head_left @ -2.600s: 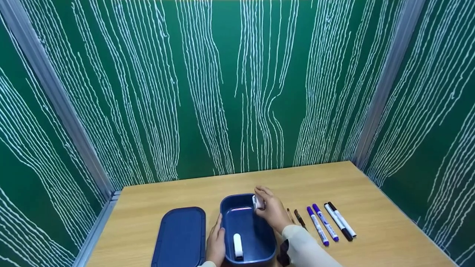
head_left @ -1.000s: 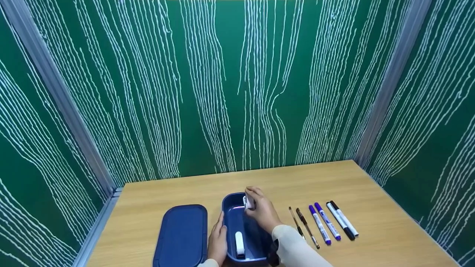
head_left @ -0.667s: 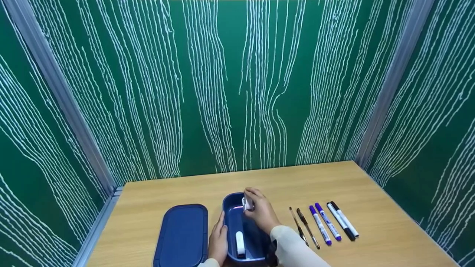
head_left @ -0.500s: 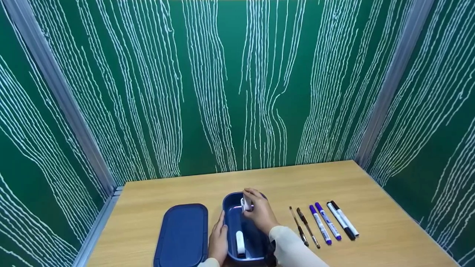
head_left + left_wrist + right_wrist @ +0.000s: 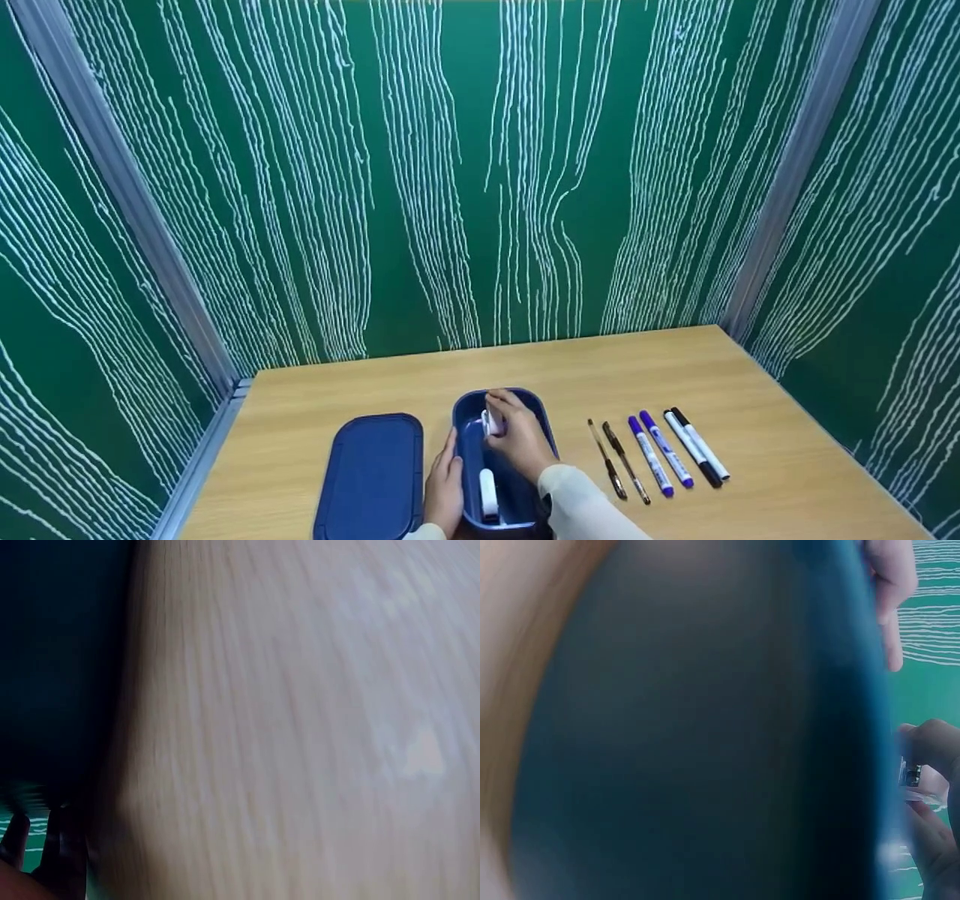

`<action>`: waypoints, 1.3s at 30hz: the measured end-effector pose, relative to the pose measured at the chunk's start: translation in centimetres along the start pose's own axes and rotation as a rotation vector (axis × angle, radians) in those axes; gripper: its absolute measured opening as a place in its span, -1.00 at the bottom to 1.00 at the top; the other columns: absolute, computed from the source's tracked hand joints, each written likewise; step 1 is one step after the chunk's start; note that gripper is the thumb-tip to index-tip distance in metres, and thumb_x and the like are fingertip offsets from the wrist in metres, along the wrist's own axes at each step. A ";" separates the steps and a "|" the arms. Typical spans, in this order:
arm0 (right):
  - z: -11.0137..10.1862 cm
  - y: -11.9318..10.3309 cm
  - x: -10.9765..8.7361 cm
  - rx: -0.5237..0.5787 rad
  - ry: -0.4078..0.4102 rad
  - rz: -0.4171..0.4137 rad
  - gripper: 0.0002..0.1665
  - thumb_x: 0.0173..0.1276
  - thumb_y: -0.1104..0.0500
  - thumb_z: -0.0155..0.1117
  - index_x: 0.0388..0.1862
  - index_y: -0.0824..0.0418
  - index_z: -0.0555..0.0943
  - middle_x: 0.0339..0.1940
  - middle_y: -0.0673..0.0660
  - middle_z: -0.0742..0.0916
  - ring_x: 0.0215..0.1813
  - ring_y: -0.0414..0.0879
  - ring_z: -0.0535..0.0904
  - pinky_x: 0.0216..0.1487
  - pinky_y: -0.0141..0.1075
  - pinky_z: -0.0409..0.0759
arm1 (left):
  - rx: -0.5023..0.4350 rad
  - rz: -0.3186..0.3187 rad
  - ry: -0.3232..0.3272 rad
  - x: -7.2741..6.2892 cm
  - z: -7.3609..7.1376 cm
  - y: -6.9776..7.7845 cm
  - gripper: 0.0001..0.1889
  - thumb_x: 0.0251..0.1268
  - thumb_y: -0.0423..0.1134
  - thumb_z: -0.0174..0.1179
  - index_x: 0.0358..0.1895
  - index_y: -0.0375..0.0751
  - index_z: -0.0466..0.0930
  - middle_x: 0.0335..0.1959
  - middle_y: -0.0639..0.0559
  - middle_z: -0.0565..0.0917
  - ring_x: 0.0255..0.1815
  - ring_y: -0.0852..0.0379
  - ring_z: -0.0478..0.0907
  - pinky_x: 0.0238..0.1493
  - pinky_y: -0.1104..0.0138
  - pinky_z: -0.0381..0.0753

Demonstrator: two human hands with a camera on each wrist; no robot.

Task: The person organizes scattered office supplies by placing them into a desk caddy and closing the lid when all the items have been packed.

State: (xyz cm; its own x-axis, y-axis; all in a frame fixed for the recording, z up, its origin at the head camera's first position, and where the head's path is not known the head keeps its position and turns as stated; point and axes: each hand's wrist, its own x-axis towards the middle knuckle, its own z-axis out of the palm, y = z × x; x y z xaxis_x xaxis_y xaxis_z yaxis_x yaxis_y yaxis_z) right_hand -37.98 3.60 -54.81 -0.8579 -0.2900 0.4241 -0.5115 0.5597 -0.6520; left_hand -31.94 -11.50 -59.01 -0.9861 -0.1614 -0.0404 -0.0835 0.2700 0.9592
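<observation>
An open dark blue box [image 5: 547, 427] stands near the table's front edge, and a white tube-like object [image 5: 488, 493] lies at its near end. My right hand [image 5: 498, 417] reaches into the far end of the box and pinches a small white object [image 5: 491, 423]. In the right wrist view, that object [image 5: 916, 781] shows between fingertips [image 5: 930, 742] beside the blurred box wall [image 5: 705, 735]. My left hand [image 5: 450, 453] rests flat against the box's outer left wall. The left wrist view is mostly blurred wood.
The box's blue lid [image 5: 371, 476] lies flat just left of the box. To the right lie two brown pens [image 5: 616, 469], two blue markers [image 5: 658, 461] and two black markers [image 5: 697, 455], side by side. Green patterned walls [image 5: 480, 172] close in the table on three sides.
My right hand has carried the small white object leftward from the box's far right rim and lowered it inside the box. My left hand stays on the box's side.
</observation>
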 end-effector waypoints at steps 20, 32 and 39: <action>1.4 0.0 -0.1 -0.027 0.004 -0.028 -0.27 -0.02 0.43 0.50 0.22 0.41 0.55 0.27 0.22 0.59 0.28 0.13 0.53 0.24 -0.05 0.52 | -0.014 0.025 -0.004 0.0 0.0 0.1 -0.46 0.56 -0.27 -0.19 0.55 0.03 0.15 0.52 -0.23 0.22 0.50 -0.29 0.14 0.39 -0.22 0.18; 2.2 0.6 -0.6 -0.040 -0.023 -0.012 -0.29 -0.06 0.44 0.50 0.19 0.40 0.58 0.21 0.22 0.62 0.24 0.14 0.55 0.23 -0.02 0.53 | 0.000 0.053 0.012 -0.1 0.1 -0.3 -0.47 0.56 -0.28 -0.18 0.54 -0.01 0.16 0.47 -0.30 0.28 0.45 -0.33 0.23 0.35 -0.22 0.26; 2.4 0.8 -0.4 -0.046 -0.033 -0.016 -0.31 -0.03 0.42 0.48 0.18 0.42 0.58 0.20 0.23 0.62 0.23 0.14 0.56 0.22 -0.03 0.53 | 0.003 0.032 0.000 0.1 0.0 0.0 -0.46 0.56 -0.26 -0.20 0.55 0.03 0.15 0.48 -0.28 0.27 0.46 -0.32 0.22 0.35 -0.22 0.25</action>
State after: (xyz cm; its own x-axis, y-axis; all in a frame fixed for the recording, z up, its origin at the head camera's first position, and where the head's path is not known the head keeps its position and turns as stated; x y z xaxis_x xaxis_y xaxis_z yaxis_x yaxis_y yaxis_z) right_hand -38.16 2.35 -57.04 -0.8509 -0.3247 0.4129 -0.5235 0.5898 -0.6149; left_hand -32.04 -11.53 -59.04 -0.9882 -0.1526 -0.0101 -0.0526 0.2774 0.9593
